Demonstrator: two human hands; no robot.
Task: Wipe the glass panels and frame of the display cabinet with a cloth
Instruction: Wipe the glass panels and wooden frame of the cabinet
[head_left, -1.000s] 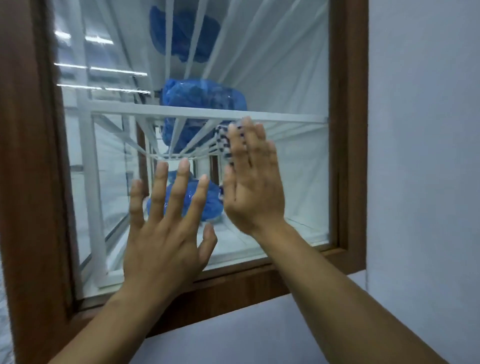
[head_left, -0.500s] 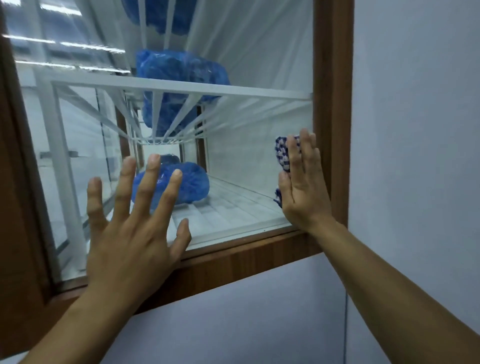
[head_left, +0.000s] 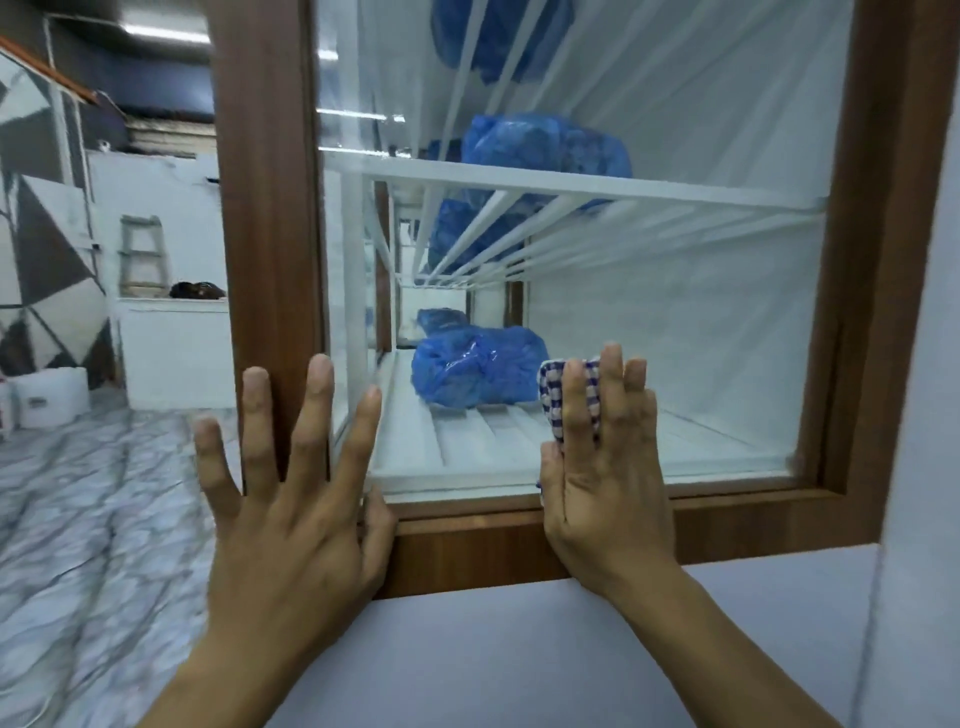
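Two hands are in my view, both flat against the display cabinet. My left hand (head_left: 291, 519) is spread wide with straight fingers and holds nothing. It lies over the lower left corner of the wooden frame (head_left: 270, 208), with the forefinger tip reaching onto the glass panel (head_left: 675, 312).

My right hand (head_left: 608, 478) presses the cloth (head_left: 553, 395) against the glass low down with straight fingers, its heel over the bottom rail. Most of the cloth is hidden beneath that hand. Only a blue-and-white checked edge shows beside the forefinger and between the fingers. I cannot tell whether the thumb hooks any of it.

Behind the glass a blue bag (head_left: 478, 371) sits on the bottom slats, and another rests on the white shelf (head_left: 571, 189) above. A third is cut off by the top edge, as is the top of the frame. The room to the left is blurred, though I can make out a small ladder (head_left: 143, 254).
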